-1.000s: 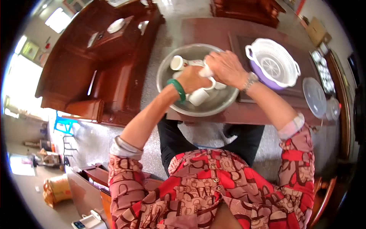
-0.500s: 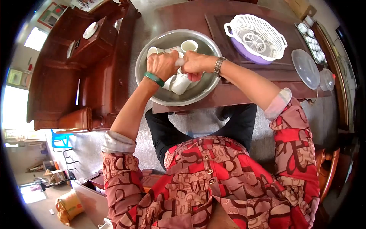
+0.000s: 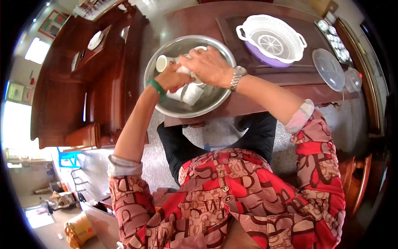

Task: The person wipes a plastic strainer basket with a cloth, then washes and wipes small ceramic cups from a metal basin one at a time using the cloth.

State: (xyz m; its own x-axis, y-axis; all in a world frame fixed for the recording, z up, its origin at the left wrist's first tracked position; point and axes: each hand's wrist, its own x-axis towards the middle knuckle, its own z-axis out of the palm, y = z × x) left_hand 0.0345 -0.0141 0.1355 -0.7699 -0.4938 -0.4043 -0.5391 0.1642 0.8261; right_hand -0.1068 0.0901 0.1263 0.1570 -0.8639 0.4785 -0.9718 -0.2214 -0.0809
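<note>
A wide metal basin [image 3: 207, 108] stands at the table's front left edge with several white cups in it. My left hand [image 3: 171, 78], with a green bangle at the wrist, is over the basin, its fingers closed round a small white thing. Across from it, my right hand [image 3: 207, 66], wearing a metal watch, curls over the same white thing, which the fingers mostly hide. One white cup [image 3: 162, 63] lies tilted left of the hands, and another [image 3: 192, 94] lies just below them.
On the dark red table [image 3: 257, 97], right of the basin, a white strainer basket [image 3: 286, 39] sits in a purple bowl [image 3: 265, 60]. Farther right are a clear lid [image 3: 328, 69], a clear jar [image 3: 353, 79] and a tray of small cups [image 3: 338, 43]. A wooden bench [image 3: 103, 91] stands left.
The right hand has gone from a closed fist beside the left hand to lying over the white thing. The left hand has dropped slightly, and more of the tilted cup shows.
</note>
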